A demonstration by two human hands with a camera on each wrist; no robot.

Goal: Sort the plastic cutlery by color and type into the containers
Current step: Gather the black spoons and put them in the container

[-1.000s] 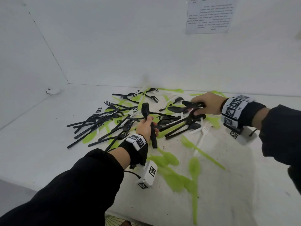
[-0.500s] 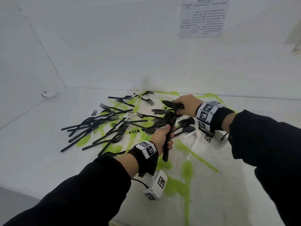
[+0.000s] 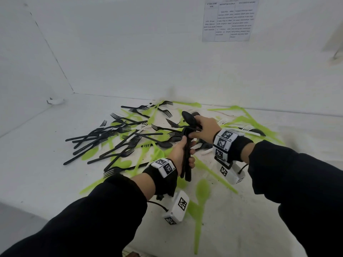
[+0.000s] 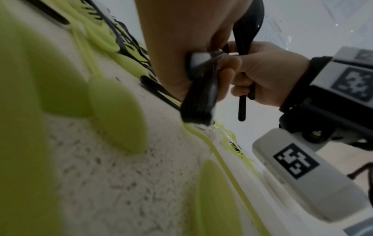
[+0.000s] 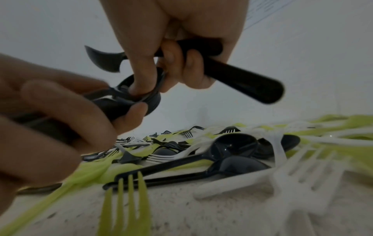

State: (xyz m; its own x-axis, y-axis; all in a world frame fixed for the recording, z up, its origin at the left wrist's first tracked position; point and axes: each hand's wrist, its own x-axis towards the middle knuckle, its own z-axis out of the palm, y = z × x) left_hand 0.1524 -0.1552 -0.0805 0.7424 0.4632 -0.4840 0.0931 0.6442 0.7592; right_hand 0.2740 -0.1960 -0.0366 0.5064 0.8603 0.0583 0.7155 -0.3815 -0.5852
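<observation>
- Black plastic spoons, a stacked bundle (image 3: 186, 158), clamped upright in left hand (image 3: 181, 154), fingers curled round the handles, just above the white table (image 3: 55, 164) near the middle.
- Right hand (image 3: 204, 129) touching the top of that bundle, fingers curled round one more black spoon (image 3: 189, 118), bowl pointing to the far side, handle running back through the fist.
- In the right wrist view, index finger (image 5: 141, 76) pressing into the top bowl of the bundle.
- Best done, as a judgement: nest the new bowl into the top bowl, line the handle up with the others, slacken the left grip only enough to admit it, then squeeze again so nothing fans out or slips.
- Loose cutlery still scattered: black forks (image 3: 104, 141) to the left, green pieces (image 3: 201, 193) near and far, white forks (image 3: 246, 129) to the right, black spoons (image 5: 234, 145) lying under the right hand.
- Containers: none visible in any view, so contents impossible to tell; sorting judged at an early stage, gathering by colour and type only.
- Printed sheet (image 3: 229, 19) on the far wall, text too blurred to read.
</observation>
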